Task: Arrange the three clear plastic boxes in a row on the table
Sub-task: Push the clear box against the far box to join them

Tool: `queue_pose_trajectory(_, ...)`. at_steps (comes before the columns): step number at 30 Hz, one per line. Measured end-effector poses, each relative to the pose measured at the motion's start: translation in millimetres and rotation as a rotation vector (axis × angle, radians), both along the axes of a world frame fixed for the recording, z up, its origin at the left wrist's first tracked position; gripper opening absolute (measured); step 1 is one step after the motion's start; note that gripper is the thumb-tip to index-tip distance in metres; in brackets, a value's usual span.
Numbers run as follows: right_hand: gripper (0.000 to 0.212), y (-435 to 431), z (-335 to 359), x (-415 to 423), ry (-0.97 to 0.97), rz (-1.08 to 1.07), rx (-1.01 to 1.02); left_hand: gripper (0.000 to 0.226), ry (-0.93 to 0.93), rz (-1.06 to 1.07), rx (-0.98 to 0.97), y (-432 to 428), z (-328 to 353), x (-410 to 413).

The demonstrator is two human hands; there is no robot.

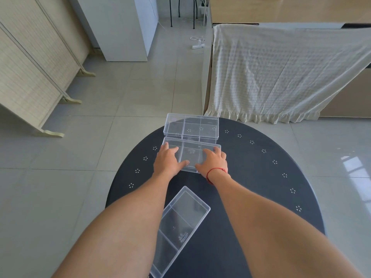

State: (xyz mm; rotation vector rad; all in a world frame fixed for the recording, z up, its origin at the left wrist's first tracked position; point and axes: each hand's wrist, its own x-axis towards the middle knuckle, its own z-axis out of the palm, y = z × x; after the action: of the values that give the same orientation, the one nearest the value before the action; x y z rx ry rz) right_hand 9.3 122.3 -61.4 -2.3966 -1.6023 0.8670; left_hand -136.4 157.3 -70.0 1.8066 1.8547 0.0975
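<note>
Left grip: left hand (168, 160) laid flat on the left end of the middle box (191, 155), fingers spread over its top, thumb along the near edge; pressing rather than pinching.
Right grip: right hand (213, 162) flat on the right end of the same box, fingers spread, thumb toward the near edge; red string (212, 173) round the wrist.
Middle box: on the dark round table (261, 177), squarely across, far long side touching or just beside the far box (191, 126).
Far box: at the far edge of the table, parallel to the middle box, far side seemingly at or past the rim.
Near box: near box (180, 227) lying skewed between the forearms, well apart from the other two, not yet in line.
Stage, as judged: second box being seated against the first; third left to place.
Risk: further push away likely to shove the far box off the far rim; smooth clear plastic apt to slide under flat palms.
Risk, near: forearms close on both sides of the skewed box, easy to knock when drawing back.
Hard to tell: clear walls blur where one box ends and the next starts; contact between them uncertain.
Cut off: near end of the near box and near table edge out of frame.
</note>
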Motion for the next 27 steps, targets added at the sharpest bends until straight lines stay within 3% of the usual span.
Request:
queue_pose_trajectory(10,0.052,15.9,-1.0,2.8,0.023,-0.051,0.014,0.073,0.034,0.013,0.058,0.8,3.4,5.4)
queue_pose_trajectory(14,0.070,20.7,-1.0,7.3,0.035,-0.167,0.076,0.066,0.019,0.091,0.186,15.3,7.1,-1.5)
queue_pose_trajectory(19,0.089,35.6,-4.5,8.7,0.240,-0.280,0.007,0.086,-0.117,0.048,-0.017,40.6,6.8,-11.1)
queue_pose_trajectory(27,0.080,49.8,-6.7,13.3,0.142,-0.173,-0.028,0.074,-0.147,-0.003,-0.062,49.3,0.0,-12.0)
